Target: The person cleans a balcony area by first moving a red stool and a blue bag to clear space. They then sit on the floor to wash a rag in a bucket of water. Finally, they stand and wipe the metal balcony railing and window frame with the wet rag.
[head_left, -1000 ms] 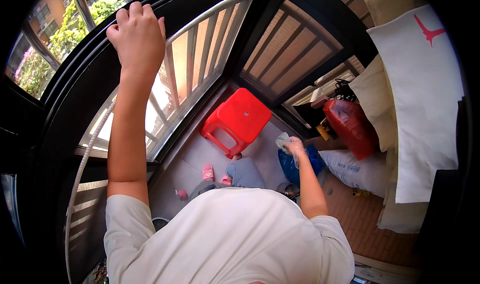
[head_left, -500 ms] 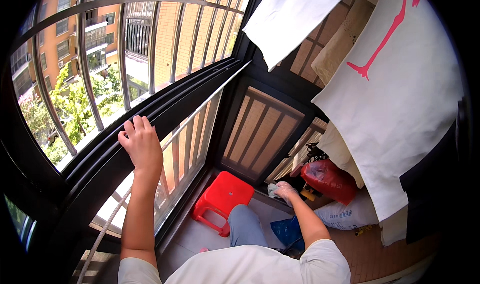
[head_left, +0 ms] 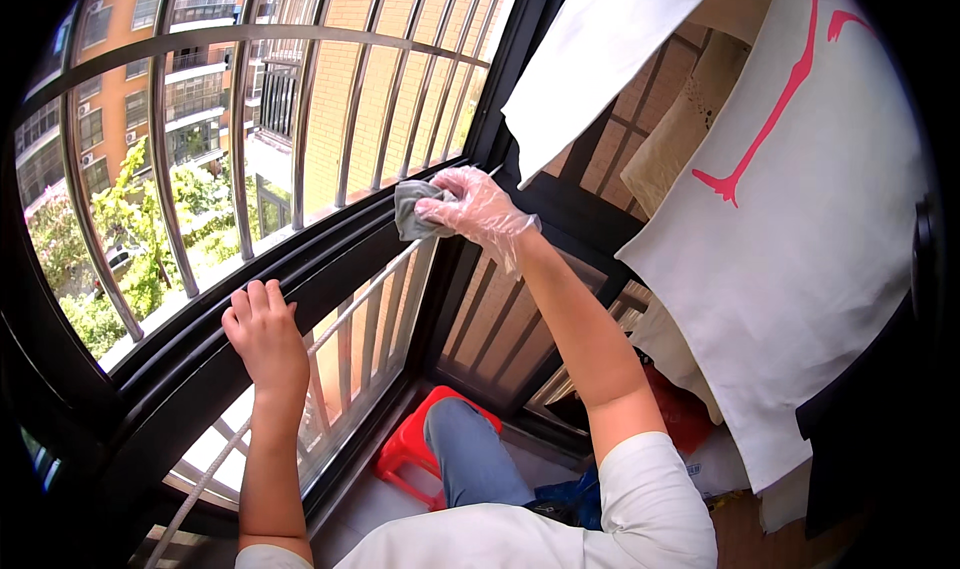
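Note:
A crumpled grey cloth [head_left: 420, 212] is bunched in my right hand [head_left: 475, 209], which wears a thin clear plastic glove. The cloth lies against the black window frame [head_left: 345, 244], near its far corner. Nearer to me on the left, my bare left hand [head_left: 266, 335] grips the same frame, its fingers bent over the track grooves. A white rope [head_left: 345, 316] runs slantwise below the frame, passing behind my left wrist.
Metal security bars [head_left: 240, 149] stand outside the window. White cloths with a pink print [head_left: 770, 259] hang at the right. A red plastic stool [head_left: 408, 459] stands on the floor beside my leg [head_left: 475, 459]. A red bag [head_left: 680, 409] sits partly hidden behind my right arm.
My right hand has risen from low beside the red bag to the window frame, bringing the grey cloth. My left hand stays on the frame, appearing slightly lower in view.

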A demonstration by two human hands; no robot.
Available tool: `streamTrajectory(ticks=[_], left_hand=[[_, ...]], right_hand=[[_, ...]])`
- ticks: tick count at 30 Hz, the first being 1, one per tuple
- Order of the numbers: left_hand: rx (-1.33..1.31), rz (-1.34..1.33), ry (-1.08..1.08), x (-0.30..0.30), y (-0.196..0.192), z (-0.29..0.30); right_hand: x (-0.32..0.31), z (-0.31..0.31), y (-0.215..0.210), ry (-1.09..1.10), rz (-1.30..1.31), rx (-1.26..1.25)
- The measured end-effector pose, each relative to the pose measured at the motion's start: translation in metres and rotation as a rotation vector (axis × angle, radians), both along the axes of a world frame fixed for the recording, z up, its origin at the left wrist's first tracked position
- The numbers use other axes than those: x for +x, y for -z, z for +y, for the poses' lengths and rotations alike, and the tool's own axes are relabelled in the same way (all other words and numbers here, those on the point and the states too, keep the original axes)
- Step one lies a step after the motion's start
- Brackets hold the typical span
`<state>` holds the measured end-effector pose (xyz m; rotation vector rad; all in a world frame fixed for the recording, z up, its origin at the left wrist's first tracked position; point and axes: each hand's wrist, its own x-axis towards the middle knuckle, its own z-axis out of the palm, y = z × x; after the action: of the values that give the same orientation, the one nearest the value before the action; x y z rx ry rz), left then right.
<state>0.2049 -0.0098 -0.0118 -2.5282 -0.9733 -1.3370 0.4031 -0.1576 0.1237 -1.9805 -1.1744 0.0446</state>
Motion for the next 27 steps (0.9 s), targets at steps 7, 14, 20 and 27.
streamTrajectory(ticks=[7, 14, 20, 27], left_hand=[[-0.038, 0.065, 0.051, 0.008, -0.013, -0.002], [-0.211, 0.234, 0.105, 0.004, -0.039, 0.016], [-0.344, 0.38, 0.008, 0.007, -0.059, 0.022], [-0.302, 0.502, -0.011, 0.028, -0.072, 0.033]], right_hand=[[0.086, 0.098, -0.089, 0.182, -0.437, -0.722], [0.17, 0.102, -0.142, 0.376, -0.38, -0.48], [0.31, 0.021, -0.175, 0.387, 0.048, -0.269], [0.339, 0.097, -0.13, 0.184, 0.114, -0.006]])
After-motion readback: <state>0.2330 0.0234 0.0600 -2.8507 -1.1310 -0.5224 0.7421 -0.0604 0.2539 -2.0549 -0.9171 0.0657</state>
